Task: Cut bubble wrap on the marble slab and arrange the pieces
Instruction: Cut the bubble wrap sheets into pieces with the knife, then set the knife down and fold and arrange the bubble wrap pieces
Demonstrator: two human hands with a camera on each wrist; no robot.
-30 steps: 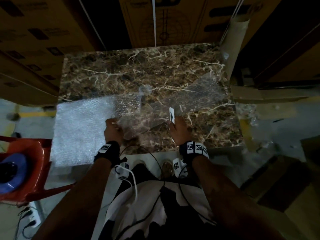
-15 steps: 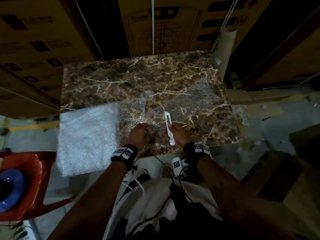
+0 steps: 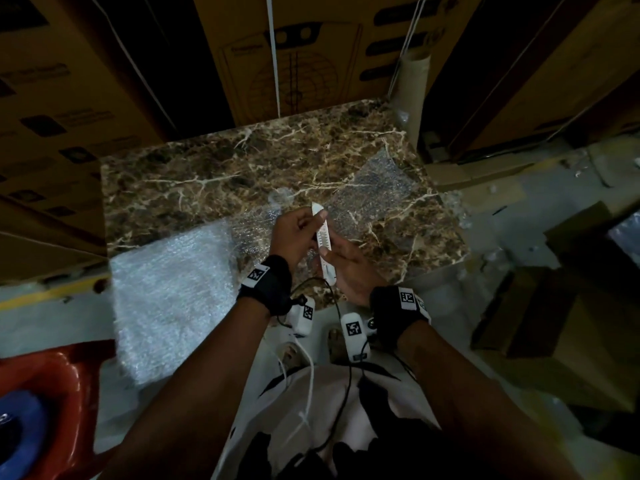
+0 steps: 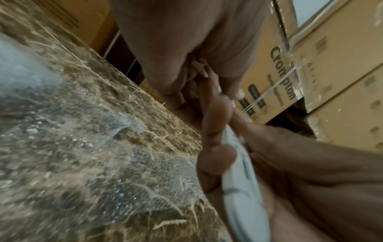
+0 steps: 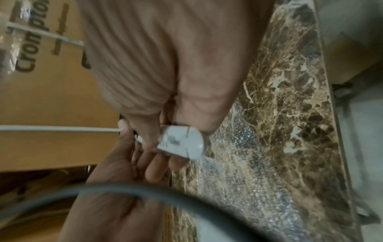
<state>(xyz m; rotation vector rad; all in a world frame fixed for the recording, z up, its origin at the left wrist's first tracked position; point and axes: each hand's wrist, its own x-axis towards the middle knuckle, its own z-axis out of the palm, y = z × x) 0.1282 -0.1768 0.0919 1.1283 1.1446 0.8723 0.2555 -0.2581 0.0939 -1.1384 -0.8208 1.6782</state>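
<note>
Closest to me, both hands are up over the near edge of the desk [image 3: 180, 188] working on the white cutter [image 3: 325, 242] rather than the wrap. My right hand [image 3: 349, 268] has its fingers curled round the lower body of the cutter, thumb on the side, and my left hand [image 3: 294, 233] is pinching the top end between thumb and fingertips, so neither hand is spread flat on anything. I'd guess this is the blade being slid out or adjusted before a cut; I can't actually see a blade in any view, too blurry. If that's the step, I'd keep the left fingertips on the plastic sides and well off the tip, and only extend a short bit of blade, since thin film needs very little. Just under and past the hands lies the clear bubble wrap sheet [image 3: 377, 188], running across the desk toward the far right corner, crinkled near the middle. It looks like it'll skid on the polished stone, so I'd flatten it with the left hand before pulling the cutter through. Off to the left, a thicker white stack of bubble wrap [image 3: 173, 289] overhangs the near left edge. Beyond that, cardboard boxes [image 3: 294, 57] behind the desk.
</note>
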